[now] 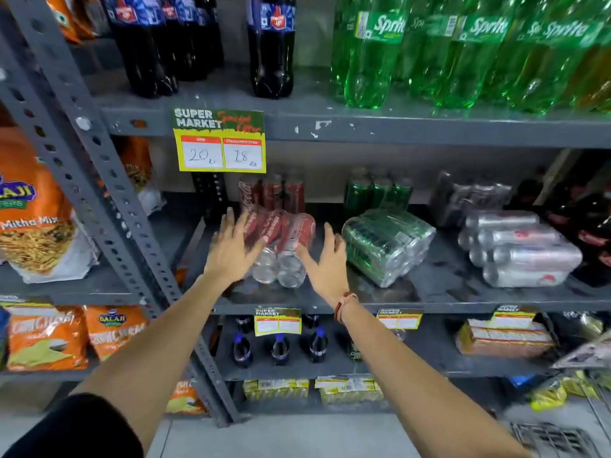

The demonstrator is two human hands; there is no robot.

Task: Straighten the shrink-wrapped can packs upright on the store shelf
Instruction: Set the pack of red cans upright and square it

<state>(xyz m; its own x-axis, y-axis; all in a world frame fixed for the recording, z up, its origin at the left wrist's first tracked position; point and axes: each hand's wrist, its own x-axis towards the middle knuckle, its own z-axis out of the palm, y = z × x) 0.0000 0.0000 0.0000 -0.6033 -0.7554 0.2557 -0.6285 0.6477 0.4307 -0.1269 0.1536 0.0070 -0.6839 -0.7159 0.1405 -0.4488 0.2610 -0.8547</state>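
Observation:
A shrink-wrapped pack of red cans (281,242) lies on its side on the grey middle shelf (330,305), can ends facing me. My left hand (231,246) is at the pack's left side with fingers spread. My right hand (327,259) is at its right side, also spread; neither hand grips it. To the right, a pack of green cans (386,242) lies tipped over, and further right a pack of silver cans (519,249) lies on its side. Behind them stand upright red cans (274,190), green cans (377,190) and a dark pack (469,196).
A slanted grey upright post (109,206) runs left of the shelf, with orange snack bags (36,213) beyond it. A yellow price tag (220,142) hangs from the shelf above, which carries cola bottles (271,44) and green Sprite bottles (463,51). Small bottles (281,348) stand below.

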